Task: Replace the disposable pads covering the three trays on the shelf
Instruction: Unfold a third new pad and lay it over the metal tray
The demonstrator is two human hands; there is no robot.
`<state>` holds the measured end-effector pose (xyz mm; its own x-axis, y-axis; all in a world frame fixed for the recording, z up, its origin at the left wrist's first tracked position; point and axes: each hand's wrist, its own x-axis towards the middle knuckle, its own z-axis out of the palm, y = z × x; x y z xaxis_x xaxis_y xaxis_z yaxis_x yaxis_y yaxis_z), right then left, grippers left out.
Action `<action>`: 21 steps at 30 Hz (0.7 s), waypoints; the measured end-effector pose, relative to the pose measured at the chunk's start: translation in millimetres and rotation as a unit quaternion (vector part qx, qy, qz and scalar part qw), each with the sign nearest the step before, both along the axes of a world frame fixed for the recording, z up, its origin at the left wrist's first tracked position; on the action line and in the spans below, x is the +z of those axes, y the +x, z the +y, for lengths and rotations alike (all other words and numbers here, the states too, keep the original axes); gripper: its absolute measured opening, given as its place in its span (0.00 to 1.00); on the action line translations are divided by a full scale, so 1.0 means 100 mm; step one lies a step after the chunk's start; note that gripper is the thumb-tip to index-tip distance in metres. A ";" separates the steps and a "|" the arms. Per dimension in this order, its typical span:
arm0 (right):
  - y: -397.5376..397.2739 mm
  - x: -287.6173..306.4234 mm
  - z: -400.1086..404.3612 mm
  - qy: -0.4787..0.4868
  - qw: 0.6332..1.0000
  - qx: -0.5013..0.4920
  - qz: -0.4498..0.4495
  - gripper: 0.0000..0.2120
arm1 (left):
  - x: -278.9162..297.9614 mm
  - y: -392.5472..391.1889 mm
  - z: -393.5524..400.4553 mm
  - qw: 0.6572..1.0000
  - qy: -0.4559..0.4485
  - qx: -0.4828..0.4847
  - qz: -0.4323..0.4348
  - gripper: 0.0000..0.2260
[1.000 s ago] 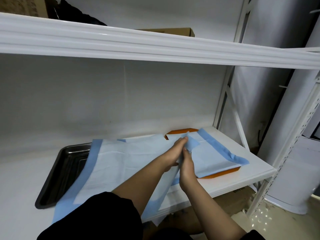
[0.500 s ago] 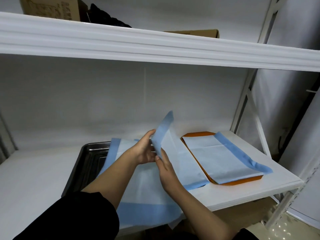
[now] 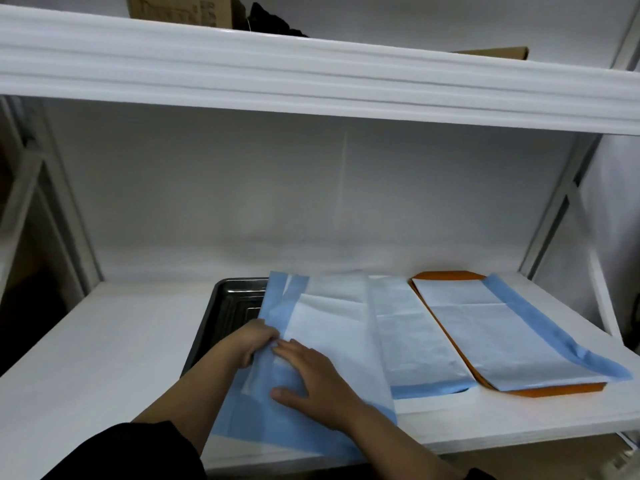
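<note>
A blue-edged white disposable pad [image 3: 332,327] lies spread over the middle of the shelf, part of it hanging over the front edge. My left hand [image 3: 254,342] grips the pad's left fold. My right hand [image 3: 311,379] presses flat on the pad just beside it. A black metal tray [image 3: 228,306] shows at the pad's left edge, mostly covered. To the right, an orange tray [image 3: 446,276] carries another folded pad [image 3: 495,336]. A third tray is not visible.
The white shelf board [image 3: 104,341] stretches to the left. An upper shelf [image 3: 311,81] hangs close overhead with cardboard boxes [image 3: 176,10] on it. White uprights [image 3: 568,216] stand at the right end.
The pad flap that I held raised has been laid down flat over the black tray. Both hands moved left and down onto it. The view shifted left.
</note>
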<state>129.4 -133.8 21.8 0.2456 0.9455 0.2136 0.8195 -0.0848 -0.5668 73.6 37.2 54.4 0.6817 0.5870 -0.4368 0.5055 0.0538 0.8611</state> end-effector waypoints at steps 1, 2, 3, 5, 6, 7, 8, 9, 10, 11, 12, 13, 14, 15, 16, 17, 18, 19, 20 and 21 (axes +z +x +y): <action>0.01 -0.03 0.00 -0.011 1.000 -0.014 -0.011 0.37 | -0.06 -0.06 0.03 1.000 0.005 0.005 0.016 0.12; 0.04 -0.07 0.00 -0.018 0.999 -0.036 -0.018 0.41 | -0.13 -0.11 0.07 1.000 0.014 0.009 0.026 0.12; 0.08 -0.10 0.00 -0.022 0.997 -0.062 -0.026 0.45 | -0.19 -0.14 0.10 0.999 0.019 0.016 0.035 0.12; 0.18 -0.16 -0.02 -0.033 0.990 -0.123 -0.054 0.52 | -0.28 -0.20 0.15 0.997 0.024 0.032 0.060 0.12; 0.23 -0.19 -0.03 -0.042 0.985 -0.154 -0.065 0.55 | -0.32 -0.22 0.17 0.996 0.028 0.037 0.072 0.13; 0.29 -0.22 -0.06 -0.052 0.979 -0.185 -0.070 0.58 | -0.36 -0.24 0.19 0.995 0.033 0.042 0.084 0.13; 0.36 -0.26 -0.09 -0.066 0.972 -0.212 -0.074 0.60 | -0.40 -0.24 0.22 0.994 0.038 0.046 0.093 0.14; 0.42 -0.28 -0.11 -0.089 0.965 -0.235 -0.073 0.60 | -0.41 -0.25 0.24 0.993 0.044 0.048 0.103 0.14; 0.47 -0.30 -0.15 -0.114 0.958 -0.253 -0.065 0.59 | -0.43 -0.25 0.25 0.992 0.048 0.050 0.107 0.14; 0.52 -0.31 -0.18 -0.136 0.952 -0.268 -0.052 0.53 | -0.42 -0.26 0.25 0.991 0.058 0.056 0.110 0.14; 0.56 -0.32 -0.21 -0.153 0.946 -0.284 -0.041 0.44 | -0.43 -0.25 0.27 0.989 0.073 0.064 0.110 0.15; 0.60 -0.33 -0.23 -0.166 0.940 -0.298 -0.026 0.36 | -0.44 -0.25 0.29 0.987 0.087 0.075 0.110 0.14; 0.64 -0.35 -0.25 -0.168 0.936 -0.310 -0.002 0.32 | -0.45 -0.25 0.31 0.985 0.098 0.082 0.112 0.14; 0.67 -0.35 -0.27 -0.162 0.934 -0.318 0.028 0.30 | -0.44 -0.25 0.32 0.983 0.109 0.083 0.121 0.14; 0.72 -0.35 -0.29 -0.151 0.930 -0.326 0.073 0.30 | -0.44 -0.24 0.33 0.981 0.118 0.079 0.131 0.14; 0.76 -0.34 -0.31 -0.123 0.924 -0.337 0.130 0.30 | -0.43 -0.25 0.34 0.979 0.127 0.071 0.143 0.15; 0.82 -0.34 -0.32 -0.089 0.912 -0.351 0.196 0.29 | -0.42 -0.24 0.35 0.978 0.133 0.062 0.150 0.16; 0.88 -0.31 -0.33 -0.055 0.891 -0.369 0.258 0.29 | -0.41 -0.23 0.35 0.977 0.137 0.054 0.155 0.17; 0.94 -0.29 -0.33 -0.032 0.866 -0.391 0.310 0.28 | -0.38 -0.22 0.34 0.976 0.142 0.045 0.162 0.17; 1.01 -0.26 -0.34 -0.026 0.845 -0.407 0.348 0.27 | -0.37 -0.21 0.33 0.973 0.152 0.034 0.172 0.17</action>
<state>230.3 -167.4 -4.4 0.8675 0.4076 -0.2853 -0.0506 -0.4982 -0.8656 52.2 70.5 17.7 0.4807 0.7638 -0.4308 0.7704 -0.1331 0.6235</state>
